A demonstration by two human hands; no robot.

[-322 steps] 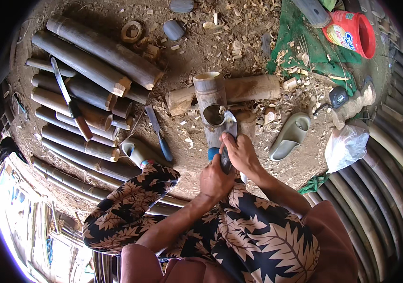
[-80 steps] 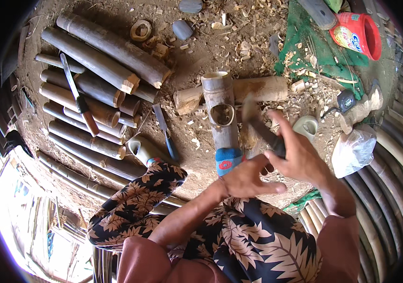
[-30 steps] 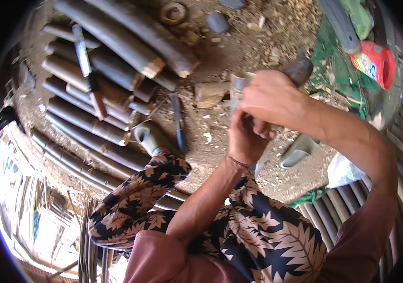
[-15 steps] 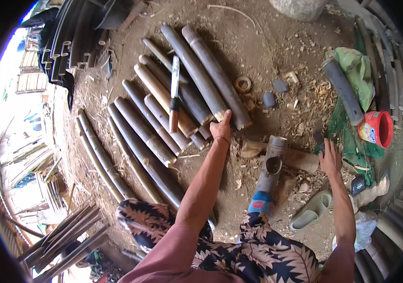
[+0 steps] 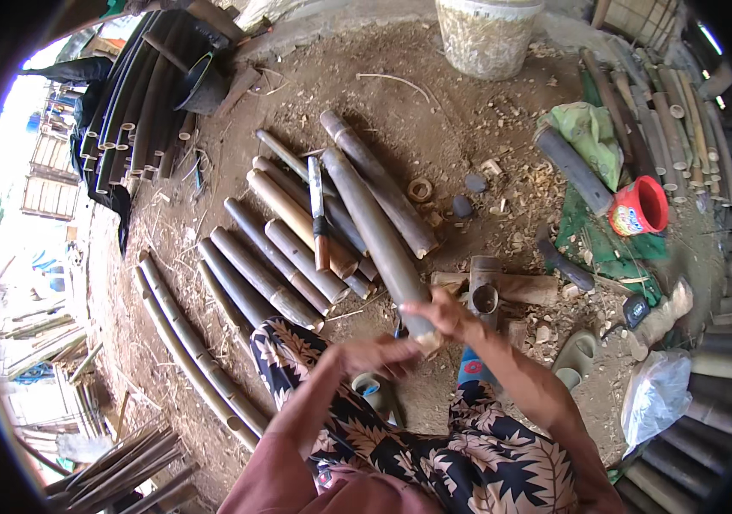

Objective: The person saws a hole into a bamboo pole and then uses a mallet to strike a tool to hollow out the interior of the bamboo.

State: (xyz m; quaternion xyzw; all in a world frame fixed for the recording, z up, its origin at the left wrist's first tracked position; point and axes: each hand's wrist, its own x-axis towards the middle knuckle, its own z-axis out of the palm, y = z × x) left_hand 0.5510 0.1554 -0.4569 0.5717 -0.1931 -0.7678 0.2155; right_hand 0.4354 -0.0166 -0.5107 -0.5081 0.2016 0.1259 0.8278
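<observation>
Bamboo pole (image 5: 374,231), half a second ago lying in the pile, is now lifted at its near end. The right hand (image 5: 439,315) has its fingers wrapped around that end; the left hand (image 5: 374,355) has drawn back just beside it, fingers loosely curled, holding nothing. Far end rests among the bamboo pile (image 5: 272,257).

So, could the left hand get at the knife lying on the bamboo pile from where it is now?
Probably yes. The left hand is free, just beside the lifted bamboo pole, and the knife lies uncovered on top of the bamboo pile ahead of it, though the raised pole runs close alongside.
</observation>
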